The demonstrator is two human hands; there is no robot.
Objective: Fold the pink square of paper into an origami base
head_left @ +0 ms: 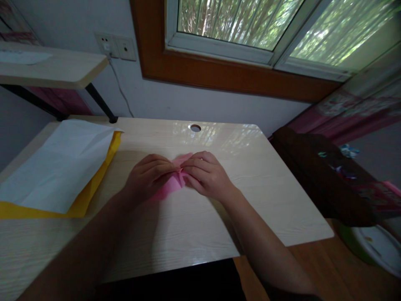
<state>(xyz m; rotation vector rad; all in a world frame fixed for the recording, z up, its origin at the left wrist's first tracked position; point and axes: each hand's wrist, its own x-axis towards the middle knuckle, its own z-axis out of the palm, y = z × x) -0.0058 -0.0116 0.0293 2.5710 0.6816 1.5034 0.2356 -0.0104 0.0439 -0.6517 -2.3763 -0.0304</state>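
Two bare hands meet over a pink paper [171, 186] at the centre of a pale wood-grain surface [250, 196], seen from the person's own head. The left hand [149, 175] lies knuckles-up on the sheet's left part, its grip pressed together with the fingertips bearing down on the paper; the right hand [207, 174] closes on the sheet from three o'clock, its grip pinching what appears to be a folded edge, though the dim light leaves the exact crease hard to read. The fingertips of both hands touch or nearly touch at the paper's middle, and a pink corner pokes out above them toward twelve o'clock. At nine o'clock, well apart from the hands, a white sheet [59, 163] lies on top of a yellow sheet [94, 184], the yellow showing along its right and lower edges. A round cable hole [195, 128] sits in the surface at twelve o'clock, below a wood-framed window [238, 25]. Wall sockets [115, 46] are at eleven o'clock.
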